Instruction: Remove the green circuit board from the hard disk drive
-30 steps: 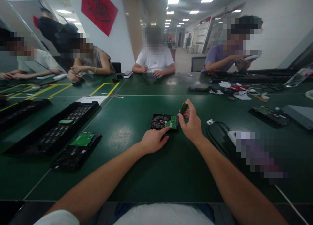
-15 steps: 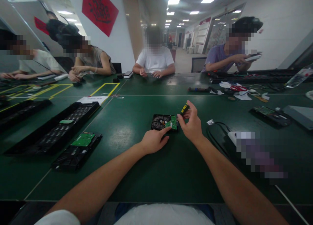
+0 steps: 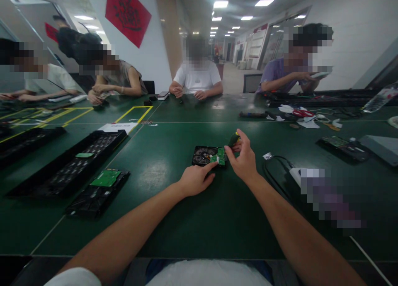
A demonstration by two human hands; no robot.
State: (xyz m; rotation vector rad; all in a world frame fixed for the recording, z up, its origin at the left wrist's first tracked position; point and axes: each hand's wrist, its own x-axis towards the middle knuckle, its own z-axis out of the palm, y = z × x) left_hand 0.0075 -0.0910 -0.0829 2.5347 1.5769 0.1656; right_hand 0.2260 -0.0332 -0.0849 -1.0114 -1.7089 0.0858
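Note:
A black hard drive (image 3: 203, 156) with a green circuit board (image 3: 221, 156) at its right end lies on the green table in front of me. My left hand (image 3: 196, 180) rests at its near edge, index finger stretched onto the board and thumb apart; it grips nothing. Above the drive's right end, my right hand (image 3: 244, 157) is closed on a black and yellow screwdriver (image 3: 234, 139), held tilted by the handle. Its tip is hidden behind my fingers, so I cannot tell whether it touches the board.
To the left lie another hard drive (image 3: 98, 192) and a long black tray (image 3: 70, 163). On the right are a white device with a cable (image 3: 295, 174), a third drive (image 3: 343, 148) and a grey box (image 3: 381, 147). Several people sit across the table; a bottle (image 3: 379, 98) lies far right.
The screwdriver handle has turned in my right fingers, its yellow marks now facing differently. My left hand stays put. The person opposite has shifted their hands.

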